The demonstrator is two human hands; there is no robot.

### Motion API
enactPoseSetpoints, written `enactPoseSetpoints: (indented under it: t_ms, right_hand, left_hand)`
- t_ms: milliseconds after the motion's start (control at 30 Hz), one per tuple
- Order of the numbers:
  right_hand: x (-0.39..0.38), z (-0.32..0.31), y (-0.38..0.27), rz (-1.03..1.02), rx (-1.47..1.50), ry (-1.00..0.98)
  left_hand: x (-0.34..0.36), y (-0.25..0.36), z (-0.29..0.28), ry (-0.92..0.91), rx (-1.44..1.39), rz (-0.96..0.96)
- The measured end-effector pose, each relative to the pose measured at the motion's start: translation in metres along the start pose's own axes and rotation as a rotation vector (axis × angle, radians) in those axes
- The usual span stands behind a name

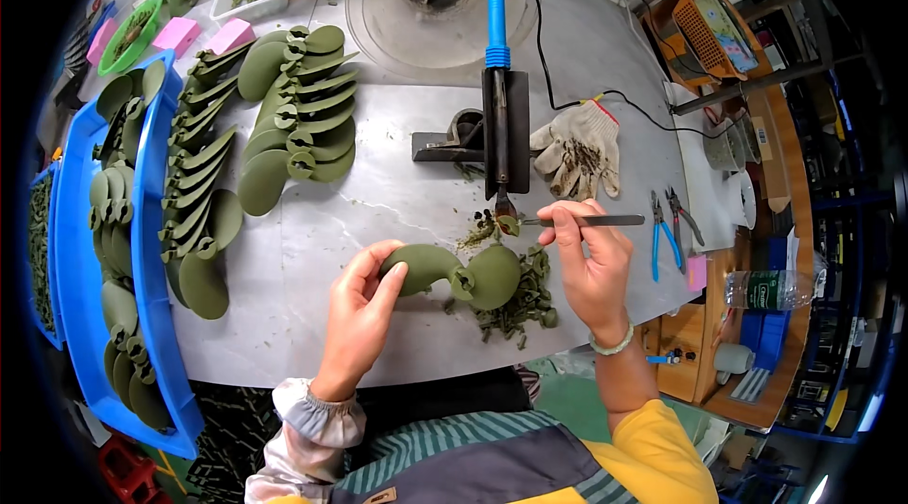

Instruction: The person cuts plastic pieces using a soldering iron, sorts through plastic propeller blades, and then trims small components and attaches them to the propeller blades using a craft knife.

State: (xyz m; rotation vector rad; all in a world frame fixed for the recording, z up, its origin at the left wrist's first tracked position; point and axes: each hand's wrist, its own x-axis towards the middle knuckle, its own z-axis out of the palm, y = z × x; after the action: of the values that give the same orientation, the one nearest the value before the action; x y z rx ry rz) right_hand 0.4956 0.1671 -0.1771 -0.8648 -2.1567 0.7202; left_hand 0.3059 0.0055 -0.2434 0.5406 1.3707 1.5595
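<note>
My left hand pinches one blade of an olive-green plastic propeller between thumb and fingers, holding it over the table's near side. In my right hand is a slim grey metal tool, possibly tweezers; the grip hides much of it. Its end meets the dark tip of a blue-handled soldering iron, where a small green scrap sits. That iron hangs tip-down on a black stand. Below the propeller lies a heap of green plastic trimmings.
Rows of stacked propellers lie at left, beside a blue tray holding more. A round clear hood stands at the back. A stained glove, blue pliers and red-and-black cutters lie at right; the iron's cable runs behind.
</note>
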Motion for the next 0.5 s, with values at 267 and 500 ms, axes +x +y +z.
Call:
enactPoseSetpoints:
  t_ms: [267,500]
  right_hand:
    - [0.000,0.001,0.003,0.029,-0.017,-0.007]
    - [0.000,0.001,0.003,0.019,-0.017,-0.006]
  left_hand:
    - [0.015,-0.006,0.005,-0.026,0.009,-0.003]
    - [0.021,-0.007,0.010,-0.022,0.005,-0.016]
